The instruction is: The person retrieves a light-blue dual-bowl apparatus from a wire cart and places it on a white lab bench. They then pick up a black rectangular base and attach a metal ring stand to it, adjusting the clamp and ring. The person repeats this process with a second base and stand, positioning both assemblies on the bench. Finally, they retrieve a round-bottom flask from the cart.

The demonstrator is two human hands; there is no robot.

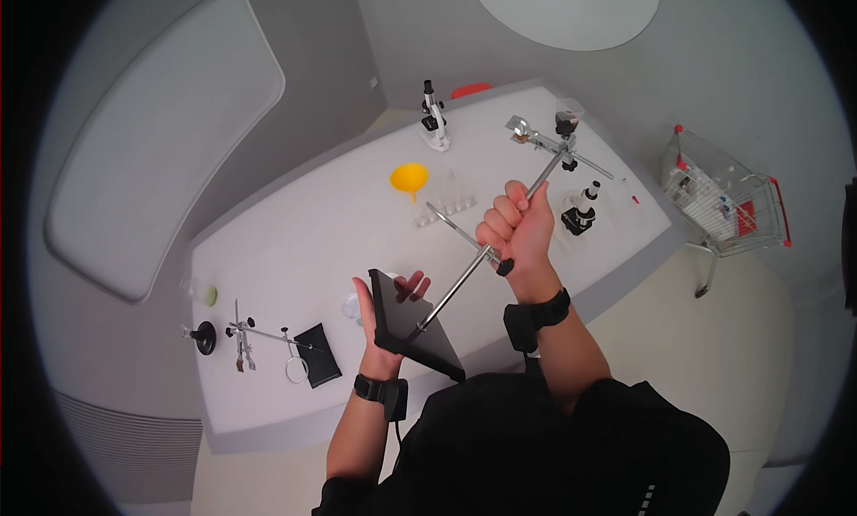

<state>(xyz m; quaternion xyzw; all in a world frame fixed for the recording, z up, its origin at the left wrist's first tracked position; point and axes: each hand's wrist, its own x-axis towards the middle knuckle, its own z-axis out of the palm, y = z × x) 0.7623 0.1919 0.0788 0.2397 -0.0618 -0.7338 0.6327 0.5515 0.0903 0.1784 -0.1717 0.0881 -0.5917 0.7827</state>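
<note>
A retort stand (457,293) is held tilted above the table, its black rectangular base toward me and its metal rod slanting up to the far right. My left hand (368,327) supports the base from below and behind; some fingertips show past its far edge, while the rest of the hand is hidden. Closed round the upper rod is my right hand (522,230). Just below that fist, a holder with a black knob (505,267) and a thin side rod sits on the stand. Near the rod's top, a silver clamp (534,137) is attached.
On the white table (295,248) stand a white microscope (436,128), a black microscope (579,214), a yellow funnel (410,177) and a clear tube rack (446,211). Another stand with a ring and clamp (241,337) lies at left. A wire cart (728,195) is at right.
</note>
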